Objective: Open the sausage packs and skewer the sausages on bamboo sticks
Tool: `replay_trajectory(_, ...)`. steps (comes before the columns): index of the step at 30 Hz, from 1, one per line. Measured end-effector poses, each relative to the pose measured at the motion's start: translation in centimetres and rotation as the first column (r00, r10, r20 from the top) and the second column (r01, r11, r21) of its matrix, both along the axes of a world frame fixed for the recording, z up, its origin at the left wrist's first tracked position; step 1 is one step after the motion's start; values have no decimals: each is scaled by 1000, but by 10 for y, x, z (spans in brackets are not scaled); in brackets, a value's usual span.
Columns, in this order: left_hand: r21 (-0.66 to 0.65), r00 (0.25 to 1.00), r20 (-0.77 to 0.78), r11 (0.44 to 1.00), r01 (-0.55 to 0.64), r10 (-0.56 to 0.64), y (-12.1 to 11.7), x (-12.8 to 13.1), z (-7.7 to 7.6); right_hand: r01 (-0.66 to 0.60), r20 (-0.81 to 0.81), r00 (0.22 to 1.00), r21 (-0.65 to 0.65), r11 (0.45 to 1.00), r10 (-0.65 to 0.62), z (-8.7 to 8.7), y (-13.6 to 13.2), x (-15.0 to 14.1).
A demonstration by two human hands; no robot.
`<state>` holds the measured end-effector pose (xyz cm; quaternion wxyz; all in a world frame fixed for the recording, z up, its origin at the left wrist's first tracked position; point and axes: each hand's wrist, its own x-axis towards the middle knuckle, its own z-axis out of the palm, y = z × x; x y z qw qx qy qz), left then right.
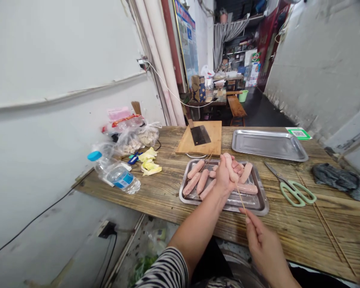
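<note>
My left hand (pixel 224 176) is closed around a pale pink sausage (pixel 230 168), held above a metal tray (pixel 184 196). A thin wooden skewer (pixel 240 195) runs from the sausage's lower end toward me. Thumb and fingers of my right hand (pixel 262 240) pinch the skewer near its near end, in front of the tray's edge. Several more sausages (pixel 202 182) lie in the tray, some partly hidden behind my left hand and forearm. A few skewers (pixel 209 156) stick out at the tray's far rim.
Behind the tray lie a cutting board (pixel 183 144) and a cleaver (pixel 200 135). A second tray (pixel 270 145), green-handled scissors (pixel 291 188), loose skewers (pixel 328 226) and a dark plastic bag (pixel 336 178) are at right. A water bottle (pixel 124 180) and yellow leaves (pixel 150 162) lie left.
</note>
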<state>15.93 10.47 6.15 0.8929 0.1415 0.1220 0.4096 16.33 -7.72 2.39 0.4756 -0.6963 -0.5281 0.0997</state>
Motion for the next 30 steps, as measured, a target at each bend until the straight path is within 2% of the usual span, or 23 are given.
replay_trajectory(6,9,1000,11,1000,19,-19,2,0,-5,48,82,995,46,998,-52,-6,6,-3)
replay_trajectory(16,15,999,-7,999,32,-32,-1,-2,-2,67,190,978,125,990,-90,-6,16,-6)
replay_trajectory(24,52,999,-41,998,36,-34,-2,0,-3,81,129,987,105,991,-94,-6,24,-5)
replay_trajectory(27,85,998,-56,996,35,-31,-1,-1,-4,70,143,986,90,993,-83,-7,24,-2)
replay_trajectory(30,165,992,-122,985,58,-38,-1,-2,-5,72,248,964,106,992,-97,-16,19,1)
